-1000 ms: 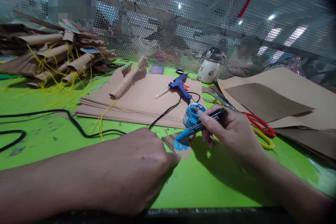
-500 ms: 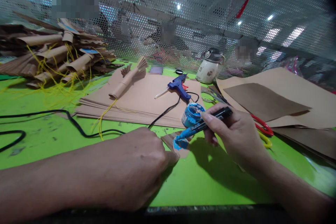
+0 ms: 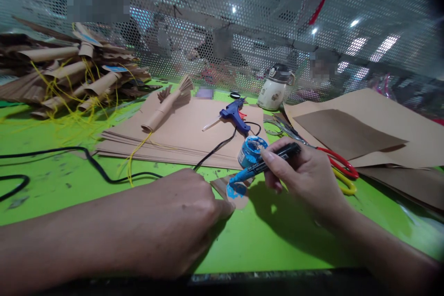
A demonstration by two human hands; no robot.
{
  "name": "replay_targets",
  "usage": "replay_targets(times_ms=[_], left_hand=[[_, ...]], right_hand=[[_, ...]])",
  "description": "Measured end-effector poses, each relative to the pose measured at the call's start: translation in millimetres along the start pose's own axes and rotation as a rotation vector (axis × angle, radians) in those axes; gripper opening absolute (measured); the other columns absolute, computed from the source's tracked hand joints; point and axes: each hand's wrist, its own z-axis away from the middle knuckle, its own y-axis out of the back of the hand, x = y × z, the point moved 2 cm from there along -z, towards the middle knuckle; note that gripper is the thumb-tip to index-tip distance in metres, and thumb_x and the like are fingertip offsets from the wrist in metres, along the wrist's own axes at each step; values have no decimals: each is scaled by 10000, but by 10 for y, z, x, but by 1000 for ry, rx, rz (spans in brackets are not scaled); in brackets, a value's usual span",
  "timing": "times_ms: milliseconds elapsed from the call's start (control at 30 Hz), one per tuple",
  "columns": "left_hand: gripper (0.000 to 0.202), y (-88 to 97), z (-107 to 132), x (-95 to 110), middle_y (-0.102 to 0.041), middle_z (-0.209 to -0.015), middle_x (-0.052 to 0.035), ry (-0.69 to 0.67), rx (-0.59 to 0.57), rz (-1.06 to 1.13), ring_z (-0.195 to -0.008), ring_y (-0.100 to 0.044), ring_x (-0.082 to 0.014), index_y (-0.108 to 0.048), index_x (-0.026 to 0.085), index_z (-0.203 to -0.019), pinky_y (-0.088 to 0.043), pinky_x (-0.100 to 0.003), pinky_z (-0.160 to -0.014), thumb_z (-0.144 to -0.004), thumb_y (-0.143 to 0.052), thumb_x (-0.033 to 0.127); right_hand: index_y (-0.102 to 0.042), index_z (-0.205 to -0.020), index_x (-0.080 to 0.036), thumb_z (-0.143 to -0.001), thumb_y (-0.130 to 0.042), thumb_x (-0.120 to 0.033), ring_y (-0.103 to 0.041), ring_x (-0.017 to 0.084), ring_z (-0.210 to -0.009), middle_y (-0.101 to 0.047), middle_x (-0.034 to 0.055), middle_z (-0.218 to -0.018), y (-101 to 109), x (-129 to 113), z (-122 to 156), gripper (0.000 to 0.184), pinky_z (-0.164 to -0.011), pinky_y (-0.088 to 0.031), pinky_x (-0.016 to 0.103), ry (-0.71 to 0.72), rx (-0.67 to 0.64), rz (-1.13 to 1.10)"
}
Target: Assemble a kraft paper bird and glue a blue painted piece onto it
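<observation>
My right hand (image 3: 305,171) grips a black marker pen (image 3: 255,169) whose lower end is coated in blue paint. The pen's tip touches a small brown paper piece (image 3: 240,203) with a rounded end, leaving patchy blue paint on it. My left hand (image 3: 183,222) is curled like a fist, and one extended finger presses the edge of that piece against the table; the other fingers are hidden underneath. Just behind the pen, an open jar of blue paint (image 3: 245,158) stands upright, its rim smeared with paint.
A blue glue gun (image 3: 234,113) and a rolled paper figure (image 3: 163,110) lie on stacked brown sheets (image 3: 201,143). Scissors with red and yellow handles (image 3: 342,166) lie right, beside more sheets (image 3: 374,115). Paper figures with yellow strings (image 3: 69,74) pile up left. A bottle (image 3: 274,90) stands behind.
The pen tip has shifted slightly over the painted patch, and the blue there looks more spread out. My left hand keeps its place on the paper. The whole view has drifted a little.
</observation>
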Motion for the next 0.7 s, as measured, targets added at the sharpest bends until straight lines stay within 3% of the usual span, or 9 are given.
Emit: replay_targets(times_ms=[267, 433, 567, 700], left_hand=[[278, -2, -13, 12, -648, -650, -9, 8, -22, 15, -510, -582, -162, -658, 201, -961, -342, -274, -452, -747, -578, 42], [316, -12, -8, 14, -644, -680, -9, 23, -38, -2, -521, -582, -161, -657, 201, -1010, -347, -276, -458, -754, -559, 43], [280, -25, 2, 2, -641, -702, -9, 21, -19, -11, -533, -581, -165, -654, 215, -1032, -353, -287, -468, -814, -539, 82], [278, -56, 6, 9, -627, -666, -14, -28, 54, -83, -522, -561, -176, -671, 188, -1025, -353, -310, -464, -798, -549, 84]], right_hand=[[-589, -785, -195, -913, -637, -387, -551, 117, -416, -596, -34, -502, 3, -8, -10, 236, -439, -434, 222, -11, -35, 56], [-591, -792, -195, -912, -645, -408, -524, 112, -402, -592, -35, -491, 25, -3, -2, 251, -433, -427, 226, -20, 10, 52], [-588, -795, -192, -908, -658, -413, -489, 101, -386, -573, -43, -474, 27, 12, 8, 258, -409, -395, 219, -3, 77, -5], [-594, -791, -188, -916, -649, -397, -493, 100, -400, -578, -38, -480, 24, 9, 3, 249, -430, -403, 217, -1, 40, 53]])
